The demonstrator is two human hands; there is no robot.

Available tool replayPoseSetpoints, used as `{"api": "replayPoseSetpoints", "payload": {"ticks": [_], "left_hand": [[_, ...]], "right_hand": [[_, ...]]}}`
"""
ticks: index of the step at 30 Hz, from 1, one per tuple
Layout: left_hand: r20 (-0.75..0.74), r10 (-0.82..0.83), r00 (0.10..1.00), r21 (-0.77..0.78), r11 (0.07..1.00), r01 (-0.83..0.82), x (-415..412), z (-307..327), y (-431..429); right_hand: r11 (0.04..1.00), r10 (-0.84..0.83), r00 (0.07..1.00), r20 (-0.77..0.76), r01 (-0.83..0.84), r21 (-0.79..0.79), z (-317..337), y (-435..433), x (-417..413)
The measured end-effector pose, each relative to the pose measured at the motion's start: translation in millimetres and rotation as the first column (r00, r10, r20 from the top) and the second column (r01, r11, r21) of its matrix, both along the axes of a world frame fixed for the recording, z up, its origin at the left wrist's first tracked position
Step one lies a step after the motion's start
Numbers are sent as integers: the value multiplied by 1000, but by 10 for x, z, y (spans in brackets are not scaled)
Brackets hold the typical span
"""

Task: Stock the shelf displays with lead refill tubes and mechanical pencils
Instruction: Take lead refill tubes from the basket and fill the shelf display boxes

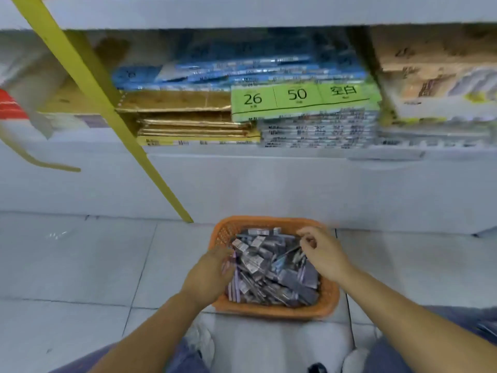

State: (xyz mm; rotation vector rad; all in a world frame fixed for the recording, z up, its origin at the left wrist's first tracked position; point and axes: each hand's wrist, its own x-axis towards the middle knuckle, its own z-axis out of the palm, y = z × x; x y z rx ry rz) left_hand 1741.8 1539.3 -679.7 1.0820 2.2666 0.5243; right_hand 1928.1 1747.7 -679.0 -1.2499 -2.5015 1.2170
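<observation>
A stationery shop aisle. Low white shelf [269,181] holds stacked paper packs [314,130] under a green label [301,96]. Tiled floor [80,265] below.

The person's left hand [212,275] and right hand [322,254] are bare, as are both forearms [403,313] up to the near edge. Blue-grey, denim-like fabric trousers [188,362] show at near left and near right. Between them are blurred white shoes [355,359], with a small black patch [317,368] just left of the right one.
</observation>
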Motion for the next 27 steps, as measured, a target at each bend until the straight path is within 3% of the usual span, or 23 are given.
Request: {"api": "replayPoseSetpoints", "payload": {"ticks": [3, 7, 16, 20, 23, 27], "left_hand": [[95, 45, 995, -85, 996, -37, 128, -394, -3], [160, 134, 978, -117, 986, -116, 184, -673, 116], [216, 224, 950, -120, 972, -201, 52, -915, 645], [324, 230, 918, -139, 971, -195, 77, -943, 846], [432, 336, 837, -168, 942, -292, 134, -947, 896], [590, 503, 631, -294, 862, -412, 138, -952, 791]], "right_hand": [[989, 79, 980, 185, -54, -138, -479, -51, 115], [973, 164, 925, 344, -95, -209, -828, -106, 170], [968, 250, 879, 406, -222, -116, -1180, -253, 152], [966, 259, 898, 356, -236, -108, -1124, -251, 133], [952, 284, 899, 333, -223, -208, -1084, -352, 108], [917, 350, 846, 402, -222, -330, -1111, -477, 81]]}}
